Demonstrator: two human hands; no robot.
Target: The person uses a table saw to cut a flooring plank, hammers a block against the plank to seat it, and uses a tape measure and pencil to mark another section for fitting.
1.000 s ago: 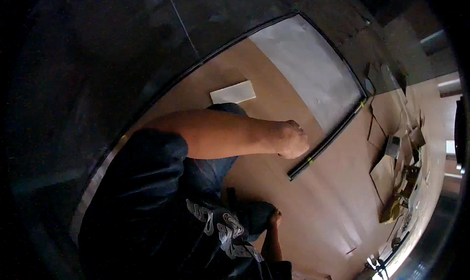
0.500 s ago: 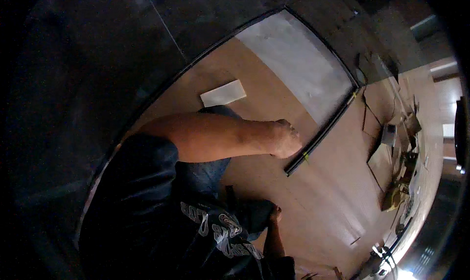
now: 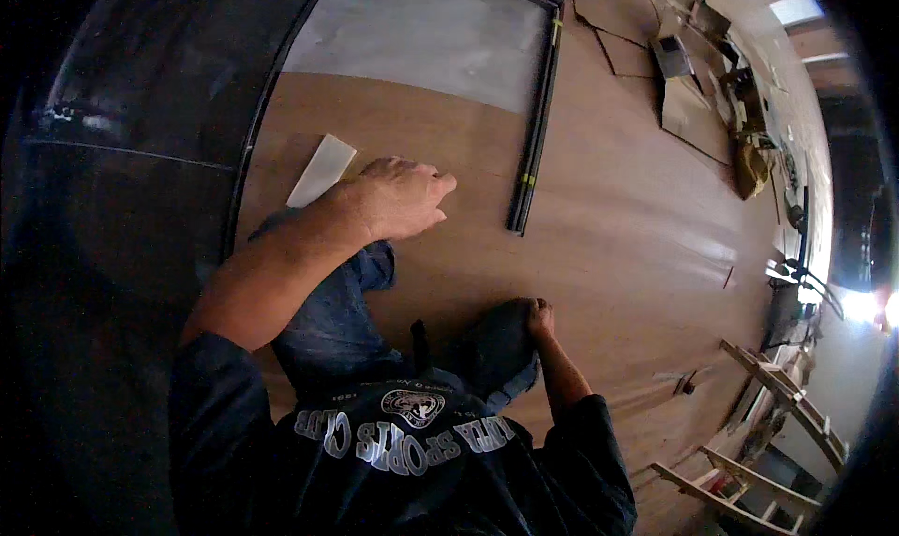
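My left hand (image 3: 403, 199) is over the brown wooden surface (image 3: 421, 115), its fingers loosely bent and a gap showing between fingertip and thumb. Nothing can be seen in it. Close beside its wrist lies a white, flat oblong piece (image 3: 321, 168), partly covered by my forearm. To the right of this hand are long black strips (image 3: 537, 129) with yellow bands around them. My right hand (image 3: 540, 321) rests on my bent knee, fingers curled in; whether anything is inside is hidden.
A greyish-white sheet (image 3: 421, 40) covers the far part of the surface, edged in black. Dark sheeting (image 3: 140, 199) spreads along the left. Cardboard pieces (image 3: 698, 124) and clutter lie at the far right. Wooden frames (image 3: 782, 400) stand at the lower right, near a bright lamp (image 3: 860, 307).
My view has turned and shifted. My left hand has drawn back from the black strips toward the white piece, and its closed fingers have loosened. My right hand stays at the knee.
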